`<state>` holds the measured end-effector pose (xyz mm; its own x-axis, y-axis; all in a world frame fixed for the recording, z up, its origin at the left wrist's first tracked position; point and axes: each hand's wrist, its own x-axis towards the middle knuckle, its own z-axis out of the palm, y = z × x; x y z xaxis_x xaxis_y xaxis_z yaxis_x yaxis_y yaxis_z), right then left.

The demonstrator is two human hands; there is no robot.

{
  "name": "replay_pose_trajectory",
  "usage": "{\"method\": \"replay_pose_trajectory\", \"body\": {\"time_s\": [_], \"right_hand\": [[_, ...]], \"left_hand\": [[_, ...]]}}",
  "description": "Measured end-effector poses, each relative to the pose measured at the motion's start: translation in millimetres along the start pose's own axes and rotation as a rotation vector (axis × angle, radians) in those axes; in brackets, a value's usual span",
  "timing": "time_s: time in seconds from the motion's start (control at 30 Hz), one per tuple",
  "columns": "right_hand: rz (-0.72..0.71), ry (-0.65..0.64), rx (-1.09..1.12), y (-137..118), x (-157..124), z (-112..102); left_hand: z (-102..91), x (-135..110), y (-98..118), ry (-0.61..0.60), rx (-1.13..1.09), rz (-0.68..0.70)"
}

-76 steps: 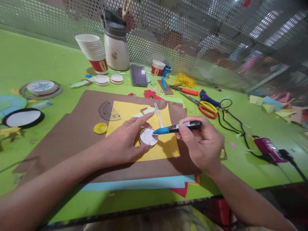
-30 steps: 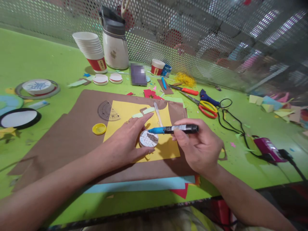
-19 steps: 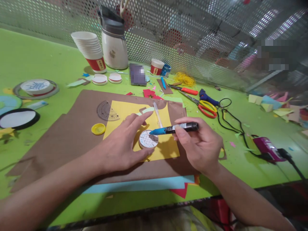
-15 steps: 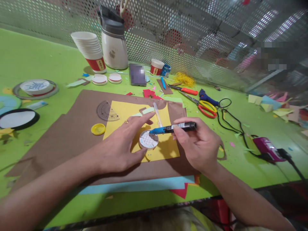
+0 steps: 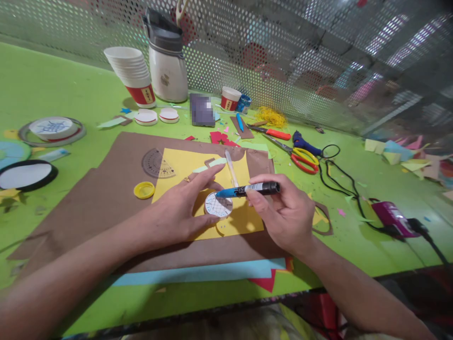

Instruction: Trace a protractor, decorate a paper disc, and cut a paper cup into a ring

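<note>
Perforated mesh (image 5: 226, 56) rises behind my green worktop (image 5: 78, 80). At far left lies a black-rimmed oval (image 5: 26, 175), white inside; just beyond it, a white lid with blue lines (image 5: 53, 126) sits within a grey ring (image 5: 82, 134). Farther back, stacked paper cups (image 5: 136, 78) lean beside an upright jug (image 5: 169, 71), with two plain white lids (image 5: 146, 117) in front of them. Brown card (image 5: 106, 189) spreads across the middle, bearing a clear protractor (image 5: 155, 164), a yellow cap (image 5: 144, 190) and a yellow sheet (image 5: 198, 158). My left grip (image 5: 177, 208) curves around the disc (image 5: 220, 208), which sits on that sheet, its white face crossed by dark lines and dotted blue. My thumb touches its near rim; whether my fingers press the far rim, I cannot tell. A slim white pen (image 5: 231, 167) lies just beyond the disc. To the right, my right grip (image 5: 288, 215) is closed on a blue-and-black marker (image 5: 247, 190), its blue tip at the far part of the disc's face. Past that hand lie scissors (image 5: 305, 160), a glue gun (image 5: 307, 145), a purple box (image 5: 394, 219) with black leads, and folded scraps (image 5: 406, 153) at far right.
</note>
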<state>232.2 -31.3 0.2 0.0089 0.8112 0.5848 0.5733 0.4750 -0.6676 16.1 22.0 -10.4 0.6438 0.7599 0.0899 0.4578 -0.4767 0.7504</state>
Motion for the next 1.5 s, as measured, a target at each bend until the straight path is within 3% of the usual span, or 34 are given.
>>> {"method": "replay_pose_trajectory", "body": {"time_s": [1.5], "right_hand": [[-0.017,0.022,-0.063,-1.8,-3.7,-4.6]], "left_hand": [[0.4,1.1,-0.7,-0.009,0.008,-0.002]]}}
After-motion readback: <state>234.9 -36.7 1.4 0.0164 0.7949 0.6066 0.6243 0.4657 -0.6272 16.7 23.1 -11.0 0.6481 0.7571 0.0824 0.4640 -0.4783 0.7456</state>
